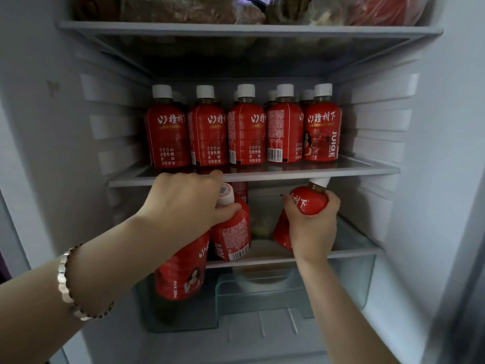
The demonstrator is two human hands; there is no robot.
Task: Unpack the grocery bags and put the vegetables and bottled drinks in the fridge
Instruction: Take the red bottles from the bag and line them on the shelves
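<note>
Inside the open fridge, several red-labelled juice bottles with white caps (246,132) stand in rows on the middle shelf (367,169). My left hand (189,203) grips the tops of two such bottles: one (232,232) leans over the lower shelf (349,249), the other (181,271) hangs in front of that shelf's edge. My right hand (312,229) grips a third bottle (311,203) round its body. It is tilted, its cap just under the middle shelf's front edge. Another bottle (241,189) shows partly behind my left hand.
Bagged food (380,9) fills the top shelf (236,28). Something pale lies at the back of the lower shelf (262,224). A clear drawer (354,279) sits under the lower shelf. The fridge's side walls (380,122) are ribbed with shelf rails.
</note>
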